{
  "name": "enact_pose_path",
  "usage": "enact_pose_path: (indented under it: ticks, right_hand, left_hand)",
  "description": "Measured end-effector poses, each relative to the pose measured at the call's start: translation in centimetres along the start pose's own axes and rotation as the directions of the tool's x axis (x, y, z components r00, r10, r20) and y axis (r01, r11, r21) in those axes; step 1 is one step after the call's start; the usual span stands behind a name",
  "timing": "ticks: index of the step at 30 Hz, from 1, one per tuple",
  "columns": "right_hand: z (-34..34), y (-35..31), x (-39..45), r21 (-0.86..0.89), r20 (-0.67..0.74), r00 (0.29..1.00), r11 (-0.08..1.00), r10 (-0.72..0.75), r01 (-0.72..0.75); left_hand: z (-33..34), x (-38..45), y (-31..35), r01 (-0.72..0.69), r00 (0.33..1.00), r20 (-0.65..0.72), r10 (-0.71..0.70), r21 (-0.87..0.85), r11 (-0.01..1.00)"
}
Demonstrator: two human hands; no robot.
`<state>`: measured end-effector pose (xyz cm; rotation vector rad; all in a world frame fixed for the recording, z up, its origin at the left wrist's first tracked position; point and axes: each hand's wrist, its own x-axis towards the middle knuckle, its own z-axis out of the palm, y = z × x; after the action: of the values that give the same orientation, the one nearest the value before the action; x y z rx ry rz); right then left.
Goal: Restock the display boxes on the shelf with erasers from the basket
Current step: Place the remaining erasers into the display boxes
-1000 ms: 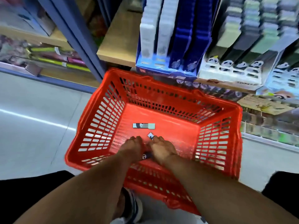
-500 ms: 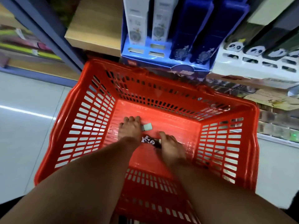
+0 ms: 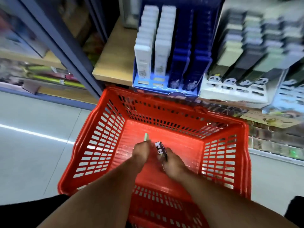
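Both my hands are inside the red basket (image 3: 98, 137) on the floor. My left hand (image 3: 141, 152) holds a pale green eraser (image 3: 146, 137) that sticks up from its fingers. My right hand (image 3: 174, 163) grips a black eraser with a panda print (image 3: 160, 149). On the shelf above stand a blue display box (image 3: 166, 89) with white and dark blue erasers, and to its right a white display box (image 3: 230, 92) with panda erasers in green and black rows.
A wooden shelf board (image 3: 113, 63) extends left of the blue box, beside a blue shelf upright (image 3: 65, 51). Grey floor (image 3: 32, 145) lies left of the basket. Lower shelves with more goods (image 3: 271, 137) run along the right.
Both hands closed on erasers in the basket and lifted them off its floor. The view tilted up toward the shelf.
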<state>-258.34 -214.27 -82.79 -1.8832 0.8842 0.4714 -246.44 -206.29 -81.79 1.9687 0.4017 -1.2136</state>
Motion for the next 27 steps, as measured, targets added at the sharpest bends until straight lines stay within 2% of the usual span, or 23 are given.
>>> enact_pose_path:
  ticks: [2, 6, 7, 8, 10, 11, 14, 18, 20, 22, 25, 27]
  right_hand:
    - [-1.7, -2.3, -1.1, 0.11, 0.01, 0.998, 0.992, -0.066, 0.065]
    - [-5.4, -6.8, -4.2, 0.232, 0.134, 0.985, 0.969, -0.112, 0.079]
    - [-6.7, -8.0, -5.4, 0.166, 0.171, 0.978, 0.982, -0.122, 0.093]
    - [-8.1, -9.0, -6.8, 0.03, 0.186, 0.972, 0.99, -0.143, 0.14]
    - [-11.5, -11.1, -10.2, -0.308, 0.158, 0.966, 0.92, -0.203, 0.243]
    - [-13.3, -12.1, -12.1, -0.398, 0.15, 0.963, 0.878, -0.224, 0.266]
    - [-18.7, -14.3, -17.2, -0.459, 0.151, 0.96, 0.843, -0.237, 0.281]
    - [-26.2, -14.1, -20.6, -0.435, 0.169, 0.976, 0.879, -0.135, 0.197]
    - [-29.4, -13.1, -21.4, -0.389, 0.1, 0.989, 0.91, -0.113, 0.143]
    - [-31.5, -12.2, -21.8, -0.409, -0.082, 0.981, 0.904, -0.176, 0.128]
    - [-33.1, -11.2, -21.0, -0.304, -0.406, 0.868, 0.938, -0.285, 0.166]
    - [-33.4, -11.3, -20.2, -0.259, -0.536, 0.786, 0.946, -0.308, 0.194]
  left_hand:
    - [-0.4, -2.6, 1.3, -0.055, 0.998, 0.039, 0.058, -0.078, 0.995]
    - [-1.4, -7.6, 3.5, -0.238, 0.967, 0.084, 0.241, -0.048, 0.97]
    - [-1.6, -8.6, 4.0, -0.278, 0.958, 0.069, 0.28, -0.033, 0.96]
    - [-2.0, -9.7, 4.5, -0.323, 0.945, 0.045, 0.324, -0.024, 0.946]
    - [-2.6, -12.4, 5.8, -0.377, 0.924, 0.04, 0.38, -0.053, 0.925]
    - [-2.9, -14.0, 6.4, -0.386, 0.919, 0.067, 0.388, -0.047, 0.922]
    - [-3.2, -18.5, 8.0, -0.394, 0.904, 0.19, 0.383, 0.02, 0.919]
    - [-3.0, -24.2, 11.0, -0.382, 0.891, 0.299, 0.342, 0.087, 0.92]
    - [-2.7, -26.5, 12.6, -0.367, 0.889, 0.328, 0.32, 0.089, 0.926]
    - [-2.5, -28.2, 13.8, -0.37, 0.874, 0.369, 0.316, 0.086, 0.925]
    - [-2.0, -29.5, 14.8, -0.374, 0.847, 0.434, 0.306, 0.077, 0.924]
    - [-1.5, -29.5, 15.2, -0.368, 0.833, 0.458, 0.311, 0.037, 0.929]
